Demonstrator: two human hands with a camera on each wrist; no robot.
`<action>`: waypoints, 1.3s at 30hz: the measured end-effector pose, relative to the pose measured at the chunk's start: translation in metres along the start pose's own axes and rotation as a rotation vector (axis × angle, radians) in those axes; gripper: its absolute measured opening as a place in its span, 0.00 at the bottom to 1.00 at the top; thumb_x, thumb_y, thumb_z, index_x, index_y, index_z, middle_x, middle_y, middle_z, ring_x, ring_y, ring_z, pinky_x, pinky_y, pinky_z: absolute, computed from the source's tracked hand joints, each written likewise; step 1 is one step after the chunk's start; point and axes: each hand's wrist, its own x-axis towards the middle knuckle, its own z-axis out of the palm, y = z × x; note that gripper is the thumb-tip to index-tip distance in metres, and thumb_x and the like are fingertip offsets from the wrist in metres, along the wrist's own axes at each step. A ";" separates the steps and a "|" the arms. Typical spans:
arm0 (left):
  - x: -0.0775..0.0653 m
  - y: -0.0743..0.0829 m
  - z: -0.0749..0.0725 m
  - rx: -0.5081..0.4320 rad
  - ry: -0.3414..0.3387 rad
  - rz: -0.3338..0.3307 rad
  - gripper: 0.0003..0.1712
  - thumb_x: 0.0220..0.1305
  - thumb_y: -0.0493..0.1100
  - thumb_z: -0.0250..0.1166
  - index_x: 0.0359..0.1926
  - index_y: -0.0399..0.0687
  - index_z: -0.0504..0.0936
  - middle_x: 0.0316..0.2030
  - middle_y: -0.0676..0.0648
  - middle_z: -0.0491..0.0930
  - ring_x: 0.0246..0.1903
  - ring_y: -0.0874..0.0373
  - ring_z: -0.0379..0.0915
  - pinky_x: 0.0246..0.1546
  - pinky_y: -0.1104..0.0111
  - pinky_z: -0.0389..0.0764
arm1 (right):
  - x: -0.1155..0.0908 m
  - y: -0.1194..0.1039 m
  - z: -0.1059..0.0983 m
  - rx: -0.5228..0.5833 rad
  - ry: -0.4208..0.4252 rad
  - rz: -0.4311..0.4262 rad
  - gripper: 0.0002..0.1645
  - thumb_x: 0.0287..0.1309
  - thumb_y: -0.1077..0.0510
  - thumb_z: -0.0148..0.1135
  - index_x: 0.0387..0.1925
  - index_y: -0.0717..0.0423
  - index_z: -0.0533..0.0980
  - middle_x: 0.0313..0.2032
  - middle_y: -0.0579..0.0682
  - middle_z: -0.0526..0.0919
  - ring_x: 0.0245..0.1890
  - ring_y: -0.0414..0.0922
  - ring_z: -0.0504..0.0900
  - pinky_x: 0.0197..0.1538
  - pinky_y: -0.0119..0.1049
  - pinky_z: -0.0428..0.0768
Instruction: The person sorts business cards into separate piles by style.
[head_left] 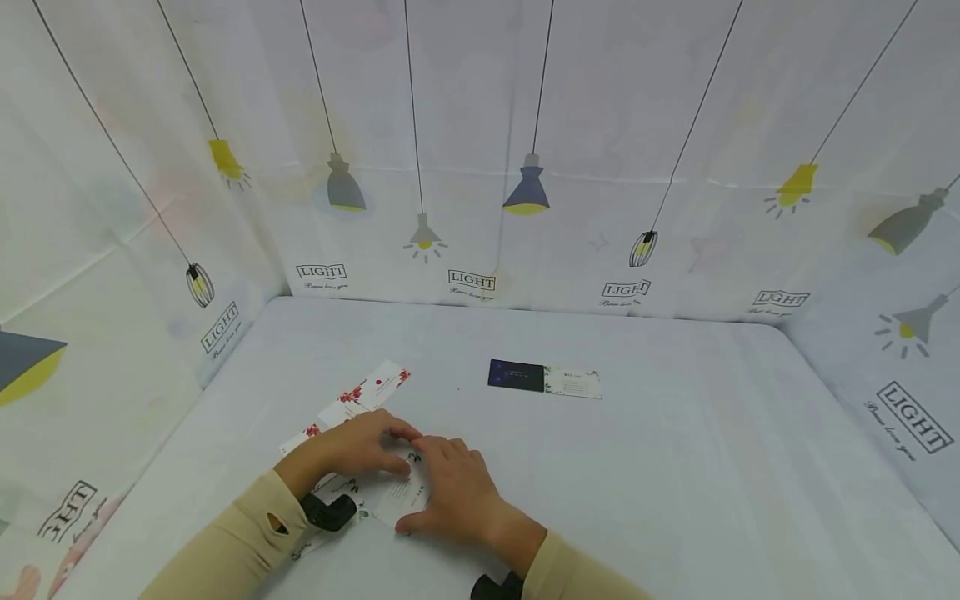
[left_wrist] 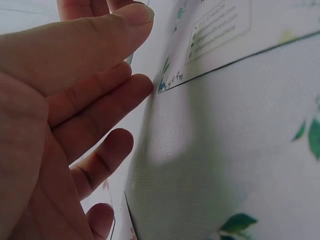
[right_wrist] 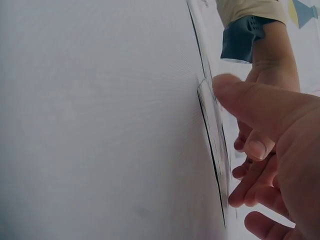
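"Where's our leaf-printed business card (head_left: 402, 498)?"
"On the white tabletop (head_left: 675, 467), between our right hand (head_left: 459, 490)'s spread thumb and fingers; our left hand (head_left: 360, 446)'s fingers lie loosely apart near it."
"And the views?"
"Left wrist makes out boxed contact lines (left_wrist: 216, 32); only the head shows the dark card (head_left: 516, 376) and "LIGHT" on our backdrop (head_left: 465, 100)."

Had my left hand (head_left: 362, 444) in, fingers loosely bent; my right hand (head_left: 459, 485) sat beside it, thumb spread wide, index fingertips close together.
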 end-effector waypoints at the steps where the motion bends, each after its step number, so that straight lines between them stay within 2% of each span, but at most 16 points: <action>1: 0.000 0.000 0.000 -0.007 0.000 -0.001 0.26 0.57 0.50 0.74 0.57 0.49 0.84 0.53 0.56 0.82 0.58 0.52 0.72 0.59 0.49 0.69 | 0.000 -0.001 0.000 -0.012 0.003 0.001 0.57 0.41 0.32 0.78 0.67 0.54 0.65 0.64 0.48 0.71 0.60 0.49 0.69 0.54 0.48 0.70; 7: 0.000 -0.001 0.000 -0.028 0.008 0.005 0.27 0.58 0.50 0.73 0.58 0.46 0.82 0.54 0.53 0.82 0.59 0.51 0.72 0.60 0.49 0.68 | 0.002 -0.002 0.004 -0.069 -0.014 0.012 0.58 0.41 0.31 0.78 0.67 0.54 0.65 0.66 0.49 0.70 0.61 0.50 0.69 0.54 0.48 0.70; 12: 0.001 -0.003 0.000 -0.033 0.010 0.004 0.27 0.58 0.49 0.73 0.58 0.47 0.82 0.54 0.54 0.81 0.59 0.52 0.71 0.60 0.50 0.68 | 0.003 -0.003 0.008 -0.103 -0.044 0.010 0.59 0.42 0.29 0.76 0.68 0.54 0.63 0.67 0.49 0.69 0.60 0.50 0.69 0.53 0.49 0.70; 16: 0.000 -0.003 -0.002 -0.025 0.005 0.009 0.25 0.59 0.48 0.72 0.57 0.47 0.83 0.53 0.54 0.82 0.58 0.52 0.73 0.59 0.50 0.69 | 0.003 -0.002 0.007 -0.109 -0.050 0.011 0.55 0.46 0.31 0.75 0.68 0.53 0.64 0.66 0.48 0.69 0.61 0.49 0.69 0.53 0.49 0.70; 21: -0.001 -0.003 -0.003 -0.035 0.003 0.010 0.22 0.59 0.47 0.72 0.54 0.49 0.84 0.51 0.56 0.82 0.56 0.53 0.74 0.58 0.51 0.71 | 0.004 0.004 -0.001 -0.101 -0.049 0.052 0.51 0.47 0.35 0.75 0.67 0.52 0.65 0.64 0.47 0.72 0.61 0.49 0.69 0.55 0.49 0.69; 32: -0.003 -0.004 -0.007 -0.033 0.029 -0.037 0.17 0.60 0.49 0.72 0.49 0.52 0.85 0.47 0.58 0.82 0.50 0.56 0.74 0.54 0.55 0.72 | 0.002 0.029 -0.013 -0.085 -0.080 0.097 0.51 0.49 0.38 0.76 0.69 0.52 0.65 0.65 0.48 0.72 0.61 0.51 0.69 0.58 0.53 0.68; 39: -0.004 -0.005 -0.007 -0.061 0.029 -0.082 0.12 0.60 0.48 0.72 0.45 0.55 0.85 0.43 0.60 0.82 0.48 0.57 0.74 0.54 0.53 0.71 | 0.001 0.053 -0.020 -0.014 -0.061 0.126 0.50 0.49 0.41 0.76 0.69 0.54 0.66 0.65 0.50 0.72 0.63 0.54 0.68 0.61 0.56 0.66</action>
